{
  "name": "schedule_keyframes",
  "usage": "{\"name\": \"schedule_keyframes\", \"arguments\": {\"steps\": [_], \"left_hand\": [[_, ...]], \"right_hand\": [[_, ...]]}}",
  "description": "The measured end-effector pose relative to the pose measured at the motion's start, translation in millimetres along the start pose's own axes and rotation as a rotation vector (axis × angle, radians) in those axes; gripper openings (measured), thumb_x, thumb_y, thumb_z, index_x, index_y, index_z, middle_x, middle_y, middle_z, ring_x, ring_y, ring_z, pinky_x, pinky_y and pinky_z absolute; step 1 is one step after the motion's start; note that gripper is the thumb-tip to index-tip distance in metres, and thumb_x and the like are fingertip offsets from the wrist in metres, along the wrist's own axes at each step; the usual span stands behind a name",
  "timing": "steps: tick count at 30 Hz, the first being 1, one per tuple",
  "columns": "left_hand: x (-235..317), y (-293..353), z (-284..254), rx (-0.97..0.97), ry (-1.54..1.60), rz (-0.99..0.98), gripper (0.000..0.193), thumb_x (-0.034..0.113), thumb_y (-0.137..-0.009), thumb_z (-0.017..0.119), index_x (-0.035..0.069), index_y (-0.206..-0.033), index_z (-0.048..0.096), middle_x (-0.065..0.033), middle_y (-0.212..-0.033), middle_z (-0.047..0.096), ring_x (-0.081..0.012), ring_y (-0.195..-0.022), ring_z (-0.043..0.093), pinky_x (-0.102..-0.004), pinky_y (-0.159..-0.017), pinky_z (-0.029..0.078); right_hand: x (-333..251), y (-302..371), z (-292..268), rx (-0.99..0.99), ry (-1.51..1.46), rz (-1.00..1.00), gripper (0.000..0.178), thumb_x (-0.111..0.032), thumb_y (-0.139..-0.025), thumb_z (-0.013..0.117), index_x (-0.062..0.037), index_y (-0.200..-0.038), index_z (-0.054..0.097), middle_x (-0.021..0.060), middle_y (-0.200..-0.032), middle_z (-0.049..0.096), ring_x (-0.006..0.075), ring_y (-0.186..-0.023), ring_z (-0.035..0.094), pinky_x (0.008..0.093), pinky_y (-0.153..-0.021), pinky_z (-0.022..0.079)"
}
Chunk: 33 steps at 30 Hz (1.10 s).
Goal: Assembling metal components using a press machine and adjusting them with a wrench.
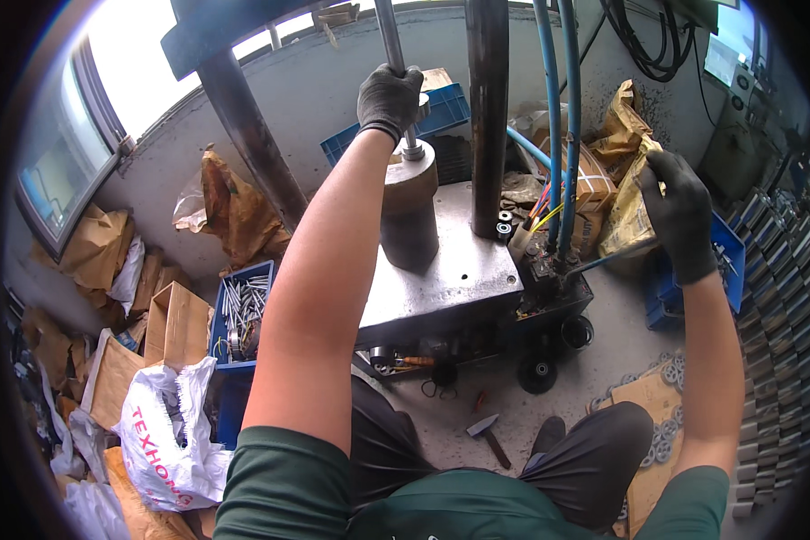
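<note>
The left hand's (389,97) gloved fingers (396,81) are wrapped tight round a thin steel rod (389,36) that runs down into a thick rusty cylinder (409,216) standing upright on the grey block of a press (459,270). The right hand (679,216), also gloved, is off to the right, its fingers (661,166) pinched on the rim of a crumpled brown paper bag (630,193) that sits by a blue crate (724,261).

Judging from this, the work is at a reloading point — the left hand steadies the rod on the cylinder while the right goes to the bag, seemingly for a part. Whether anything is in the right fingers besides the paper I cannot tell. No loose part shows on the press top beside the cylinder, so the seating and pressing look not yet done for this round.

Further out, blue hoses (562,126) drop to the right side of the press. A blue bin of metal pins (243,310) stands to the left, a hammer (488,434) lies on the floor near the knees, and rows of small toothed wheels (661,436) lie on cardboard at near right — a sign, perhaps, of pieces already handled.
</note>
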State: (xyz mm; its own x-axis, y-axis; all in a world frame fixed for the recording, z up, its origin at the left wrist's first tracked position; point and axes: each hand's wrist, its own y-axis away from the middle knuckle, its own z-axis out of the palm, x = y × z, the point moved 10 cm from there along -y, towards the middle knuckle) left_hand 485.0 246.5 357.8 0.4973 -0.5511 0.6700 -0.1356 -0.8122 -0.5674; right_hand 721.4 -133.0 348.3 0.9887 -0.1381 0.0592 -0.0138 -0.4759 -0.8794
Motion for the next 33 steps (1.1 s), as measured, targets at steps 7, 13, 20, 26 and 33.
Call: {"name": "schedule_keyframes", "arguments": {"steps": [7,13,20,26,33], "left_hand": [[-5,-2,-1,-0.009,0.064,-0.019,0.043,0.046,-0.097,0.062,0.006,-0.106,0.077,-0.0165,-0.092,0.079,-0.0326,-0.092,0.078,-0.0434,-0.091,0.060],[-19,11,-13,0.119,0.282,0.083,0.040,0.046,-0.096,0.063,0.007,-0.098,0.074,-0.0170,-0.087,0.078,-0.0334,-0.088,0.078,-0.0442,-0.083,0.059],[5,133,-24,-0.064,1.250,0.363,0.024,0.026,-0.106,0.062,0.003,-0.110,0.066,-0.0062,-0.086,0.062,-0.0180,-0.071,0.061,-0.0383,-0.069,0.054],[-53,271,-31,-0.112,1.522,-0.156,0.059,0.063,-0.106,0.053,0.004,-0.111,0.061,-0.0051,-0.074,0.058,-0.0194,-0.068,0.062,-0.0465,-0.092,0.062],[-164,365,71,-0.440,1.588,-1.390,0.049,0.048,-0.106,0.050,0.001,-0.113,0.057,-0.0241,-0.096,0.070,-0.0353,-0.080,0.074,-0.0524,-0.072,0.067]], "right_hand": [[35,-35,56,-0.124,0.095,0.176,0.022,-0.023,-0.097,0.067,-0.0074,-0.109,0.075,0.0175,-0.108,0.075,0.0377,-0.100,0.073,0.0453,-0.088,0.059],[39,-33,59,-0.148,0.216,0.225,0.022,-0.029,-0.094,0.064,-0.0139,-0.102,0.078,0.0156,-0.093,0.077,0.0361,-0.090,0.075,0.0482,-0.084,0.060],[31,-18,53,-0.275,0.312,0.152,0.019,-0.026,-0.091,0.066,-0.0087,-0.093,0.075,0.0149,-0.093,0.076,0.0349,-0.094,0.074,0.0477,-0.088,0.057],[-1,4,23,-0.248,0.073,0.071,0.017,-0.020,-0.095,0.066,-0.0055,-0.101,0.073,0.0164,-0.096,0.076,0.0361,-0.088,0.073,0.0452,-0.081,0.058],[-34,119,-36,-0.263,-0.446,0.374,0.015,0.001,-0.096,0.069,0.0017,-0.112,0.070,0.0109,-0.094,0.075,0.0192,-0.086,0.073,0.0328,-0.081,0.059]]}}
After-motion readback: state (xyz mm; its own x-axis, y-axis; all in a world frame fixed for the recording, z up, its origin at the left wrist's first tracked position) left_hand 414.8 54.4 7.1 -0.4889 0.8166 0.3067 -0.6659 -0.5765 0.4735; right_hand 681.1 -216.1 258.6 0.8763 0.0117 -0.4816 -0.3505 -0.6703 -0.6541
